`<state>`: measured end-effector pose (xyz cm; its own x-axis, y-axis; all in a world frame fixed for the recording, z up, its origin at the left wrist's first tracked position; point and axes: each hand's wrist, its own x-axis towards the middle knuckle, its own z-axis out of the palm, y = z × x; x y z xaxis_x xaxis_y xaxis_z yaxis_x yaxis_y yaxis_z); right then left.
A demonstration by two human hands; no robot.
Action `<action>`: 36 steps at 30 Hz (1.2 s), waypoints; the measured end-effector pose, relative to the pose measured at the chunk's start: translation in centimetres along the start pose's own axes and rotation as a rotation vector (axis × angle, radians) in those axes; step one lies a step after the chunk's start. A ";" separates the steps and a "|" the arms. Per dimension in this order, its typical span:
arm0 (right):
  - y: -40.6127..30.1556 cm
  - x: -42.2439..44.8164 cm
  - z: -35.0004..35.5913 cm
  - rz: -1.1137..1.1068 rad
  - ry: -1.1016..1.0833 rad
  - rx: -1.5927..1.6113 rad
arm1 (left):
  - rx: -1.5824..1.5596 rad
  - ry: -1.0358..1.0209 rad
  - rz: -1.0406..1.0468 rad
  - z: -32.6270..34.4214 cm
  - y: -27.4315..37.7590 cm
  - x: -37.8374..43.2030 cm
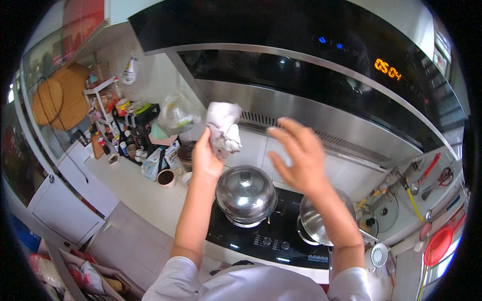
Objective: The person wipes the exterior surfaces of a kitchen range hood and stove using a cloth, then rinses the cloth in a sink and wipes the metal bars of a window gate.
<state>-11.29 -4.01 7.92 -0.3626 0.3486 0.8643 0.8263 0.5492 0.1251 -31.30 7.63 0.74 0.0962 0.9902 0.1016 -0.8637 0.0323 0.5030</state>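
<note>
My left hand grips a crumpled white wad, paper or cloth, with greyish smudges at its lower end. The wad is held up in front of the steel lower panel of the range hood. My right hand is raised to the right, fingers spread and holding nothing; it is slightly blurred. Below the hands, a lidded metal pot stands on the left burner of the black glass gas stove. A second metal pot on the right is partly hidden by my right forearm.
Bottles and jars crowd a rack on the left counter, near a cup of dark liquid. A clear plastic bag hangs on the wall. Scissors, pot lids and a red strainer are at the right.
</note>
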 end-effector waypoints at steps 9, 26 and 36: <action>4.4 -8.9 8.5 0.420 -0.055 0.486 | 0.089 -0.323 -0.264 0.8 -9.3 -5.3; 19.5 -12.0 1.4 0.832 1.128 0.076 | 0.235 -0.273 -0.146 -2.6 -7.7 -2.7; 15.2 -8.2 1.9 0.489 0.652 -0.268 | 0.209 -0.393 -0.221 0.1 -10.0 -2.0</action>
<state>3.41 2.92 1.84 0.3133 -0.0523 0.9482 0.9289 0.2243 -0.2945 -22.78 5.26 -4.42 0.4799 0.8351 0.2687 -0.6879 0.1682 0.7060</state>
